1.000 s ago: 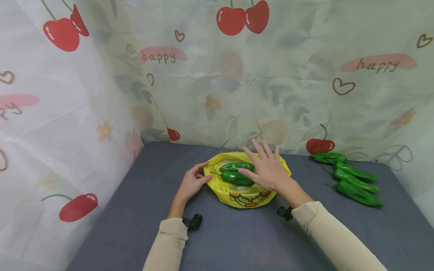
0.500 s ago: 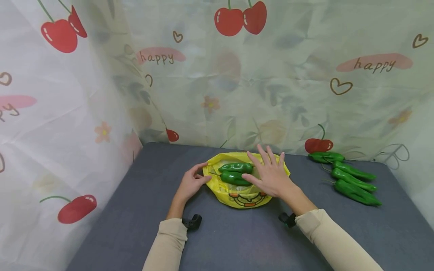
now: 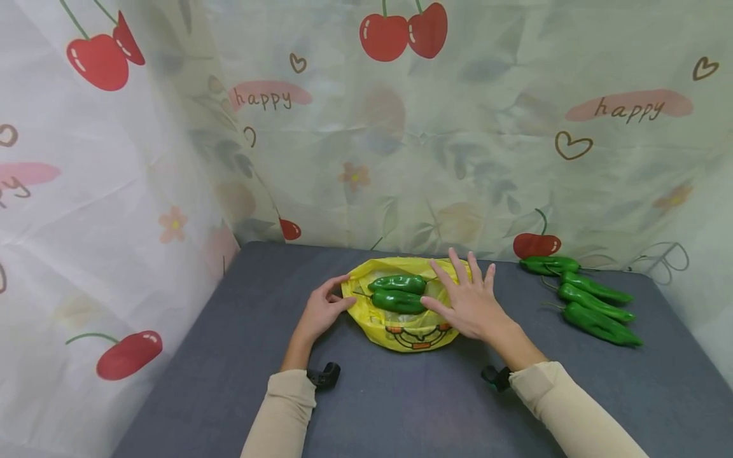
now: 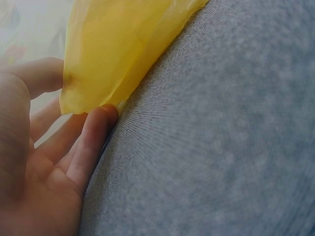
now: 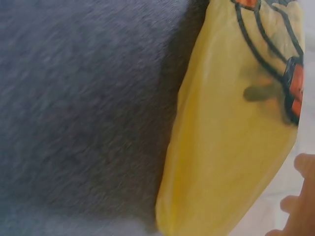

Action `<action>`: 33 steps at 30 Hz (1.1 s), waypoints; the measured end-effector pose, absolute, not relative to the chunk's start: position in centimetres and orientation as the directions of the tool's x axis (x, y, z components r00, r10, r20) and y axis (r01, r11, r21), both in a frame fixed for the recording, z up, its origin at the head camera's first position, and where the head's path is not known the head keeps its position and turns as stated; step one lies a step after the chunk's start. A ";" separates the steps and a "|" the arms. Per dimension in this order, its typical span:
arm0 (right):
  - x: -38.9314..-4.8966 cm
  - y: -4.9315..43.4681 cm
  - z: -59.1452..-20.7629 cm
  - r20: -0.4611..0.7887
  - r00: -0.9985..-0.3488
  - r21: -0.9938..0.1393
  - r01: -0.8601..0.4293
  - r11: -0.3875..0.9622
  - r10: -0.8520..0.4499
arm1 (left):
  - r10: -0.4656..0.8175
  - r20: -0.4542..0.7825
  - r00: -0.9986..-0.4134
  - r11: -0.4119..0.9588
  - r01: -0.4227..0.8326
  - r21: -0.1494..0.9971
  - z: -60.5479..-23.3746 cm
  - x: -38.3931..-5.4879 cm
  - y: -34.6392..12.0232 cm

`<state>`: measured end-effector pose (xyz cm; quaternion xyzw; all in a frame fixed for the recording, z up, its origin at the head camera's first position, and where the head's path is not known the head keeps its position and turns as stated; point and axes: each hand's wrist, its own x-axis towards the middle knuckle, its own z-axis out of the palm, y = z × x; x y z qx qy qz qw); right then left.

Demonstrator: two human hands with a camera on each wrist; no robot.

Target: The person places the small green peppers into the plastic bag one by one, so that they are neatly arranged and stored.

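Observation:
A yellow plastic bag [image 3: 375, 331] with a printed face on its front lies with its mouth spread wide. Inside it, two green peppers [image 3: 397, 301] lie side by side. My left hand [image 3: 319, 312] is at the bag's left end, thumb and fingers curled about its edge; the left wrist view shows fingertips [image 4: 106, 113] against the yellow plastic. Over the bag's right part is my right hand [image 3: 472, 305], fingers spread and straight, thumb tip overlapping the end of the nearer pepper. In the right wrist view, only its fingertips [image 5: 305, 164] show beyond the bag.
Several green peppers [image 3: 598, 323] lie grouped at the right back of the dark grey table [image 3: 401, 401]. A printed cloth [image 3: 424, 159] with cherries hangs behind the table, and another hangs along the left. Dark wrist straps carry cameras on both wrists.
My right hand has moved right and slightly down, uncovering more of the two peppers in the bag. My left hand stays at the bag's left edge.

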<state>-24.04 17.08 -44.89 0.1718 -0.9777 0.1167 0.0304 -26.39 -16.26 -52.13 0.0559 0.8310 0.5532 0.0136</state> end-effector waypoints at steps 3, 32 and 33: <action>-23.8 17.6 -44.9 0.081 -0.949 -0.209 -0.314 0.926 -0.304 | 0.106 0.041 -0.993 0.383 0.079 0.920 -52.2 -26.4 -16.2; -22.7 22.1 -44.9 0.031 -0.977 -0.203 -0.214 0.956 -0.212 | 0.101 0.036 -0.994 0.376 0.071 0.924 -52.3 -26.5 -16.2; -22.7 22.3 -44.9 0.028 -0.978 -0.204 -0.210 0.956 -0.209 | 0.102 0.035 -0.994 0.374 0.071 0.925 -52.3 -26.5 -16.2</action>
